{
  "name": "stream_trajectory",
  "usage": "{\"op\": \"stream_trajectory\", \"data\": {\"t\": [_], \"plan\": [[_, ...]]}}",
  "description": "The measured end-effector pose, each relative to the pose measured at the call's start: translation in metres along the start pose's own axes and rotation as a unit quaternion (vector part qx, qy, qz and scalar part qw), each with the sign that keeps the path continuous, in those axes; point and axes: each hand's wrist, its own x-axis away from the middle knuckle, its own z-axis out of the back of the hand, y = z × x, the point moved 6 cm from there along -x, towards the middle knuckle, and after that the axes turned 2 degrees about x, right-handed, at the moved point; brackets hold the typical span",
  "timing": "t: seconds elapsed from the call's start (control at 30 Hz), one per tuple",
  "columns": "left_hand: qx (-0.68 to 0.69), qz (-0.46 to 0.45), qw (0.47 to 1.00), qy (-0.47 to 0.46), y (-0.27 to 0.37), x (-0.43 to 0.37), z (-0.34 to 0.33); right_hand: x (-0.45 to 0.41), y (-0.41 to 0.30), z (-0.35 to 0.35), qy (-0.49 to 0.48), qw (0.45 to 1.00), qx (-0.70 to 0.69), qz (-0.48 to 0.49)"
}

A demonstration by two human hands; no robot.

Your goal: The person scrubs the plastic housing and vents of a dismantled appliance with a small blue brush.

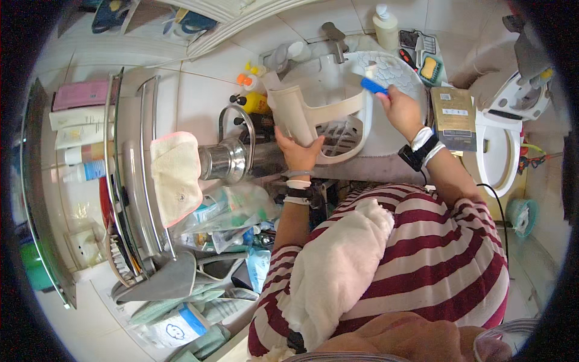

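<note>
Over the left part of the white washbasin (407,117), my left hand (299,151) grips the lower end of a beige plastic holder (289,113) that has a ring-shaped frame and a slatted tray. My right hand (400,108) holds a small blue-handled brush (374,86) above the basin, to the right of the holder. The brush's pale head points up and away from me. Behind both is the metal faucet (335,40) at the basin's back edge. The holder and the brush are apart.
A pump bottle (386,29), a yellow sponge (428,68) and a red-and-black tool (407,59) stand or lie behind the basin. Gold boxes (453,113) lie at its right, near a toilet (497,158). Bottles, a metal pot (221,160) and a hanging cloth (176,176) are at the left.
</note>
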Motion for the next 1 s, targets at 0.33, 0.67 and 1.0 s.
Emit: {"op": "stream_trajectory", "data": {"t": [0.33, 0.67, 1.0], "plan": [[-0.140, 0.024, 0.990, -0.022, 0.033, -0.034, -0.014, -0.035, -0.012, -0.003, 0.085, 0.987, 0.065, 0.118], [-0.139, 0.015, 0.990, -0.026, 0.010, -0.042, -0.014, -0.032, 0.061, 0.006, 0.064, 0.992, -0.059, -0.087], [-0.150, -0.093, 0.981, -0.084, 0.023, -0.019, -0.021, 0.014, 0.026, 0.040, -0.283, 0.955, 0.078, 0.033]]}}
